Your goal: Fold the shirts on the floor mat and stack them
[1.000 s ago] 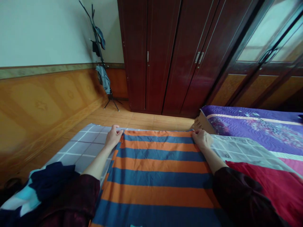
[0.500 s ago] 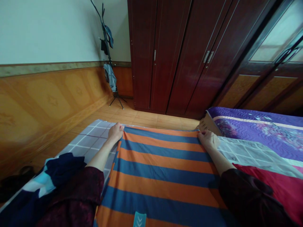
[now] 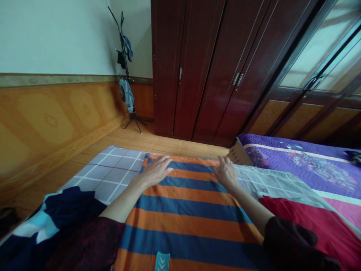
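And here we go, the left hand (image 3: 156,172) and right hand (image 3: 227,174) have their grips spread wide, holding nothing, flat over the orange-and-blue striped sheet (image 3: 191,222) lying across the grey checked cloth (image 3: 109,169)!

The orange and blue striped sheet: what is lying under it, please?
Grey checked fabric shows past the left edge of the striped sheet; directly beneath the stripes, everything is covered and cannot be seen.

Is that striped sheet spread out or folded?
Spread out: the striped sheet lies flat under the left hand and right hand.
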A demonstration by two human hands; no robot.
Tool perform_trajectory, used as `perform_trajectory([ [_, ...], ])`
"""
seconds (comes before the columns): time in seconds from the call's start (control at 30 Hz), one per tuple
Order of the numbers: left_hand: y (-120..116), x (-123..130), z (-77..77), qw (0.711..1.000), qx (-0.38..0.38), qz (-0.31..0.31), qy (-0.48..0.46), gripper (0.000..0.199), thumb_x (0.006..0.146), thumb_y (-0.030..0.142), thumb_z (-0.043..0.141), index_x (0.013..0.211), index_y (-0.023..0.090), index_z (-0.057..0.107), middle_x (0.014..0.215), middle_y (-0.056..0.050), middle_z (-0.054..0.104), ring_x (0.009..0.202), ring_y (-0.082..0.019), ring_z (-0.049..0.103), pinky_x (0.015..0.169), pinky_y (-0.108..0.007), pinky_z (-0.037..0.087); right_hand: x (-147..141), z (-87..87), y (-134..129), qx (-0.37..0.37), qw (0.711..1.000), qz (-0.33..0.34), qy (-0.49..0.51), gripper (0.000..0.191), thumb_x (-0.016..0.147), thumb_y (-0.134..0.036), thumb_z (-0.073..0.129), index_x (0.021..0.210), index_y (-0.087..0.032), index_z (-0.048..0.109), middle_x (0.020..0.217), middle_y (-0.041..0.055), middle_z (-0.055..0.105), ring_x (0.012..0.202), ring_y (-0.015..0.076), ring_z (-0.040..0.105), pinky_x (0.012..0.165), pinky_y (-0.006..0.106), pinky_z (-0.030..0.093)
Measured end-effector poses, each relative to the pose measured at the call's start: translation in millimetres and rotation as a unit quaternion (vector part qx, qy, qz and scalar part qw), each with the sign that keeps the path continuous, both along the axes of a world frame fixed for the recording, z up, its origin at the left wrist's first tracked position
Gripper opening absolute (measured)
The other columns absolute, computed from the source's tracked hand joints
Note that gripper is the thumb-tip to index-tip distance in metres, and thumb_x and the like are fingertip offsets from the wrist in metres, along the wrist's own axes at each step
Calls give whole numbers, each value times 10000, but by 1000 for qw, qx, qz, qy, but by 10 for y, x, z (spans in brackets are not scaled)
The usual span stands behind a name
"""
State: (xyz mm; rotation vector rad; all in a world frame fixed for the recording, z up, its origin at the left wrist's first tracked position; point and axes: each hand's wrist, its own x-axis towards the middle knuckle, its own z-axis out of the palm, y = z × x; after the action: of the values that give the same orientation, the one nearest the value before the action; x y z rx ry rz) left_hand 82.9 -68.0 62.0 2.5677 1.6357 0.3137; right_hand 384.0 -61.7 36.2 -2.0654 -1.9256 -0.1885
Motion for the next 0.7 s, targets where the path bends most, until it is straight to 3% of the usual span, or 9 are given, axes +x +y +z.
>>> perform_trajectory([
  [0.07, -41, 119, -159, 997, -44, -64, 10, 533, 944, 474, 348, 1414, 223, 355, 1512, -43, 317, 1386, -184, 269, 1123, -332, 212, -426, -108, -281, -6, 985, 173, -21, 504, 887, -330, 435, 1356, -145, 447, 1404, 128, 439, 1264, 239, 409, 1027, 359, 341],
  [0.13, -15, 98, -346, 996, -77, -47, 28, 599, 936, 523, 312, 1459, 233, 277, 1548, -45, 210, 1424, -223, 160, 1146, -435, 123, -653, -172, -409, -36, 937, 346, -43, 552, 920, -439, 404, 1410, -185, 387, 1464, 84, 380, 1337, 239, 320, 1095, 386, 259],
  [0.17, 20, 38, -427, 996, -81, -13, 35, 610, 932, 534, 300, 1465, 240, 262, 1553, -47, 183, 1431, -242, 129, 1142, -476, 93, -653, -165, -393, -54, 928, 364, -54, 576, 918, -489, 405, 1421, -210, 373, 1475, 64, 368, 1351, 239, 300, 1105, 393, 241],
  [0.23, 119, -143, -539, 995, -75, 59, 41, 625, 934, 523, 278, 1473, 208, 247, 1555, -87, 149, 1433, -278, 91, 1128, -523, 75, -443, -80, -246, -81, 960, 259, -69, 533, 913, -512, 419, 1378, -253, 437, 1444, 41, 420, 1333, 230, 338, 1091, 384, 263],
  [0.33, 263, -407, -581, 991, -62, 112, 36, 635, 940, 489, 261, 1473, 144, 237, 1550, -147, 125, 1432, -304, 66, 1114, -538, 95, 73, 63, -47, -56, 991, 99, -70, 519, 946, -414, 361, 1331, -85, 472, 1377, 221, 448, 1293, 362, 367, 1012, 554, 295],
  [0.37, 297, -462, -572, 991, -60, 117, 34, 634, 939, 489, 264, 1472, 146, 238, 1551, -144, 124, 1432, -300, 64, 1113, -537, 102, 200, 67, -58, -44, 993, 83, -73, 533, 942, -415, 365, 1335, -67, 459, 1385, 242, 427, 1296, 384, 352, 997, 571, 298],
  [0.47, 310, -479, -506, 991, -61, 117, 27, 629, 944, 482, 245, 1476, 146, 227, 1553, -131, 129, 1434, -292, 66, 1113, -543, 103, 310, -90, -324, -30, 983, 159, -86, 578, 925, -494, 383, 1374, -134, 431, 1449, 169, 376, 1337, 340, 310, 1045, 506, 292],
  [0.57, 127, -246, -424, 992, -70, 100, 27, 659, 946, 476, 228, 1479, 91, 194, 1550, -165, 107, 1432, -312, 43, 1112, -556, 57, 193, -308, -639, -23, 972, 222, -77, 586, 936, -525, 325, 1380, -158, 435, 1453, 127, 388, 1344, 300, 315, 1083, 467, 270],
  [0.7, -365, 159, -355, 994, -97, -22, 36, 724, 892, 606, 318, 1487, 212, 201, 1564, -39, 120, 1440, -223, 56, 1152, -399, 37, 122, -370, -717, -16, 975, 211, -64, 598, 937, -528, 316, 1370, -139, 451, 1435, 128, 414, 1332, 311, 326, 1079, 470, 274],
])
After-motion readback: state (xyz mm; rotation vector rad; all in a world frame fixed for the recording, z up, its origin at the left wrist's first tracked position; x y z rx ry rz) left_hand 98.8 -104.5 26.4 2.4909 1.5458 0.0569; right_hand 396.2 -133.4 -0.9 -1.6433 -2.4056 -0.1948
